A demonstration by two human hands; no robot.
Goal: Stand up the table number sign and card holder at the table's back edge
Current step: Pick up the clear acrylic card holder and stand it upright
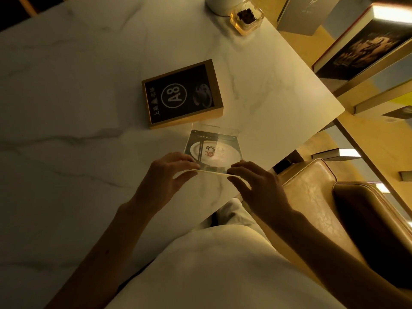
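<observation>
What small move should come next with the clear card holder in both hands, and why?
Probably tip the card holder upright and set it down farther back. Both the left hand and right hand pinch its near edge while it is tilted, not standing, and the A8 table number sign lies flat on the marble table, untouched.

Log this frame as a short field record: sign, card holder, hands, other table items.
table number sign: lying flat on the table, face up, reads A8
card holder: clear acrylic, near edge lifted, far edge near the table
left hand: pinching the holder's near left corner
right hand: pinching the near right corner
glass ashtray: at far edge
</observation>
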